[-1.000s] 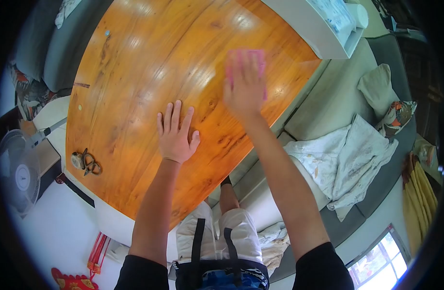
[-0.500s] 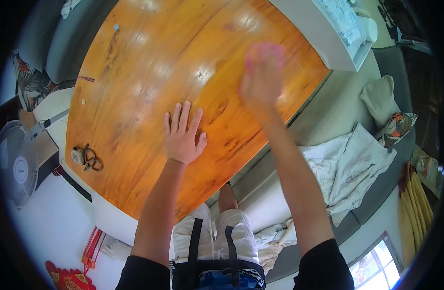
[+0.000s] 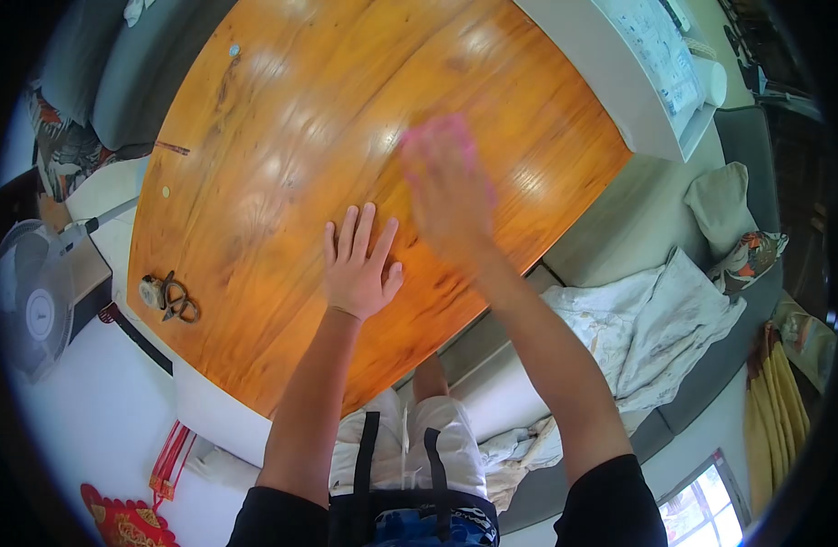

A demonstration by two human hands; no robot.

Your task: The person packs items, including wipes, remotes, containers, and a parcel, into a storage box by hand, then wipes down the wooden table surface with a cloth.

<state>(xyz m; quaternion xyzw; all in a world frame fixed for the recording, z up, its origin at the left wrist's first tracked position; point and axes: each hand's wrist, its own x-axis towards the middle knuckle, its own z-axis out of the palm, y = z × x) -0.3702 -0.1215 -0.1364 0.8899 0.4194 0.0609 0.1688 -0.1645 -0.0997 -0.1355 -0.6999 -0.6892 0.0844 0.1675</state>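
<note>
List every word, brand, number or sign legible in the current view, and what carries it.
No text is legible.
Fan hub: small mark, too blurred to read.
Red hanging ornament: gold marking, unreadable.
Blue-and-white packet in the pale tray: any print too small to read.

My left hand (image 3: 359,273) lies palm-down, fingers spread, while my blurred right hand (image 3: 451,196) reaches forward, arm extended.
</note>
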